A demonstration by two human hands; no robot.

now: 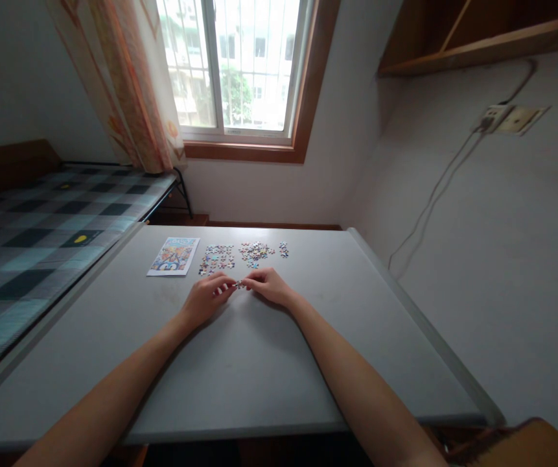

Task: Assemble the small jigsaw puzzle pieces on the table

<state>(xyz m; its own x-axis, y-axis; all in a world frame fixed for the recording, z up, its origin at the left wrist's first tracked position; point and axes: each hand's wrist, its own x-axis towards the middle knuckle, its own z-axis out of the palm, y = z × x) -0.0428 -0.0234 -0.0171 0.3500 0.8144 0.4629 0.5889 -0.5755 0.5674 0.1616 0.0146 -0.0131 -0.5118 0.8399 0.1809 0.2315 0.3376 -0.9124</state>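
Between my two hands are small jigsaw puzzle pieces [238,284], pinched at the fingertips just above or on the tabletop. My left hand [209,297] grips them from the left, its fingers curled together. From the right, my right hand [267,285] closes thumb and finger on them. Beyond my hands lie loose puzzle pieces: spread rows [217,258] at the left, a denser pile [257,251] in the middle, and a small cluster [284,249] at the right. A printed picture sheet [174,257] lies flat to the left of the pieces.
All of this rests on a pale grey table [240,383]. A bed with a checked cover [65,220] runs along the left. Behind the table are a curtain [127,84] and a window [254,65]. A cable [434,194] hangs from a wall socket [495,119] at right.
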